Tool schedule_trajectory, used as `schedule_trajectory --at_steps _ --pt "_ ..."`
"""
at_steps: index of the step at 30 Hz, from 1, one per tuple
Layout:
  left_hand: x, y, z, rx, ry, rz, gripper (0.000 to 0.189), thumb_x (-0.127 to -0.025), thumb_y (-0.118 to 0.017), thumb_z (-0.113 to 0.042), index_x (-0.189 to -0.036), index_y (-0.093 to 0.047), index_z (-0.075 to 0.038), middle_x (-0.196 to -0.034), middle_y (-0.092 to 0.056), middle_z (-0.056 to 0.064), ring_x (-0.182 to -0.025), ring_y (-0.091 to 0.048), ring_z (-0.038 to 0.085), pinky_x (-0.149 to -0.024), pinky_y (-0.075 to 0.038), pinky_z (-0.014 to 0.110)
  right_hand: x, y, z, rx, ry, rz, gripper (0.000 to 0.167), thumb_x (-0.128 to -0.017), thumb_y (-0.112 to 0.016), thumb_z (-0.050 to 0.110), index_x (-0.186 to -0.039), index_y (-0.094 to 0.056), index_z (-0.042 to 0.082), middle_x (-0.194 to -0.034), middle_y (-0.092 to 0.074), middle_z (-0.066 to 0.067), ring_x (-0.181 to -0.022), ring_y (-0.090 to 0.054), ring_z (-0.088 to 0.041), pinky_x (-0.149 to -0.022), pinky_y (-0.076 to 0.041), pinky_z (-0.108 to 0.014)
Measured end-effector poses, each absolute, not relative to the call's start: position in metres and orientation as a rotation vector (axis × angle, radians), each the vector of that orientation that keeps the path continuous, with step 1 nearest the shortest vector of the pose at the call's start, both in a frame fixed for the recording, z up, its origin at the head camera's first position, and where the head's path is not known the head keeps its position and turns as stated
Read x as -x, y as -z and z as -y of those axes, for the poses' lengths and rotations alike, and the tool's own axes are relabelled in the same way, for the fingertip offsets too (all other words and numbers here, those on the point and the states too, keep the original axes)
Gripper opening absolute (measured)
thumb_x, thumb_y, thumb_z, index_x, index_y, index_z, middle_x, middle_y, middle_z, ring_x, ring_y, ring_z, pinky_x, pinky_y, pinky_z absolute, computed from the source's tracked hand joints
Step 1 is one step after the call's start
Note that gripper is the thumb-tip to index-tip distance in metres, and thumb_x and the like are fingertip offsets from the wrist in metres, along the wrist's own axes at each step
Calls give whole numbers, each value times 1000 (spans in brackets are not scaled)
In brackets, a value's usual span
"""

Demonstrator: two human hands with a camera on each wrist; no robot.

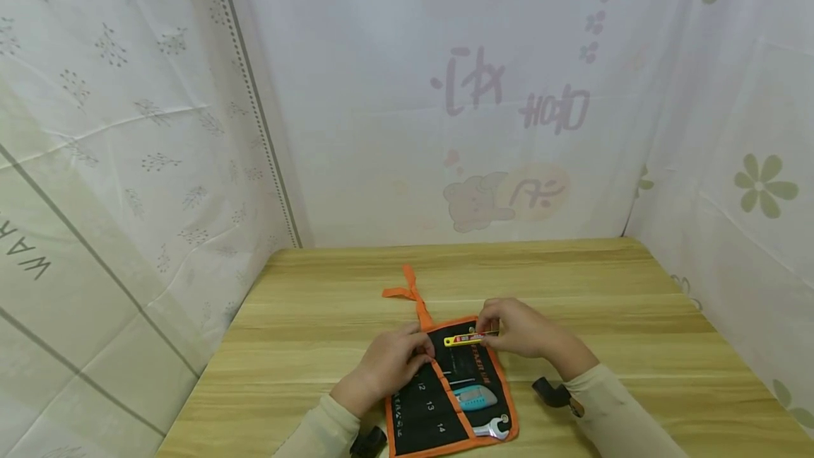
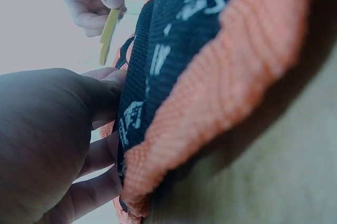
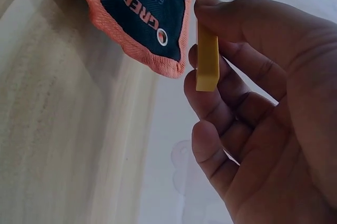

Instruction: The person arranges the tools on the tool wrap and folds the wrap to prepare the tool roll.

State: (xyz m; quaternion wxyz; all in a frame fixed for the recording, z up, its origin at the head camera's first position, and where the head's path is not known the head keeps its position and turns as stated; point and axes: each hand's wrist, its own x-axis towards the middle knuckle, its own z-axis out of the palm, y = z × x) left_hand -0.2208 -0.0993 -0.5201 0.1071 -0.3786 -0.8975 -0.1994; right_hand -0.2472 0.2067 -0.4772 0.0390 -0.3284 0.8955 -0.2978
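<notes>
A black tool pouch [image 1: 413, 401] with orange trim lies on the table, with numbered pockets along its left part. My left hand [image 1: 396, 362] pinches the orange-edged pocket mouth near the pouch's far end; in the left wrist view its fingers [image 2: 100, 187] are partly hidden by the fabric. Over the pouch's far right, my right hand [image 1: 518, 327] holds a slim yellow stick-like piece [image 1: 463, 339] with a red and white label. Thumb and fingertips pinch this yellow piece [image 3: 208, 50] near one end, while its other end points toward my left hand.
In the pouch's pockets sit a teal utility knife [image 1: 473, 397], an open-end wrench [image 1: 492, 429] and a thin metal shaft [image 1: 461, 381]. Orange tie straps [image 1: 413, 293] stretch toward the back of the wooden table [image 1: 305, 345]. Printed curtains [image 1: 356, 161] hang behind and at both sides.
</notes>
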Motion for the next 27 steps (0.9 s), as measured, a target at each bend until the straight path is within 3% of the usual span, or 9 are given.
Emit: schedule_trajectory --at_steps 27 --pt "219 519 96 1123 571 2629 9 -99 -76 -26 -96 -68 -28 -92 -53 -15 -73 -50 -4 -64 -46 16 244 487 -192 1028 910 -2702 16 -93 -82 17 -93 -75 31 -89 -59 17 -83 -57 -5 -74 -53 -28"
